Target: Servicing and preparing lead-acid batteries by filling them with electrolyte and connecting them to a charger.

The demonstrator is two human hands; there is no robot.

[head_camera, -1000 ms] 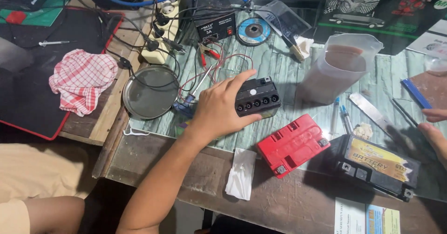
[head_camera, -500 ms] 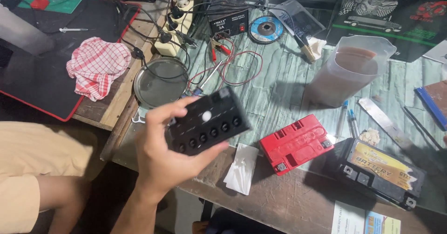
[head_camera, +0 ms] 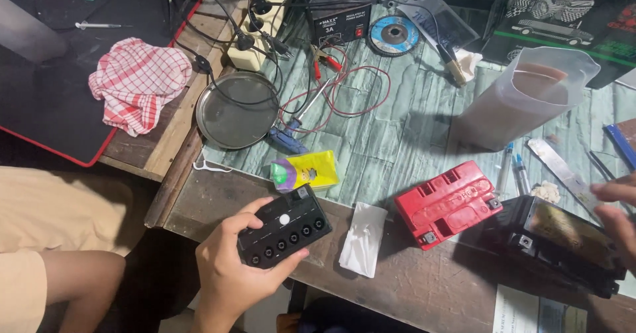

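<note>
My left hand is shut around a small black battery with a row of several round holes in its top face. I hold it just off the table's near edge, tilted up to the right. A yellow packet lies on the table just beyond it. A red battery lies to the right, touching a larger black battery. Only the fingertips of my right hand show at the right edge, spread above that larger battery and holding nothing.
A white wrapper lies by the near edge. A round metal dish, a checked cloth, a blue-handled screwdriver and red wires sit to the left. A translucent jug, syringes, a power supply and a grinding disc stand further back.
My left hand has picked the small black battery off the middle of the table and drawn it toward me past the near edge. The yellow packet now shows where it stood.
</note>
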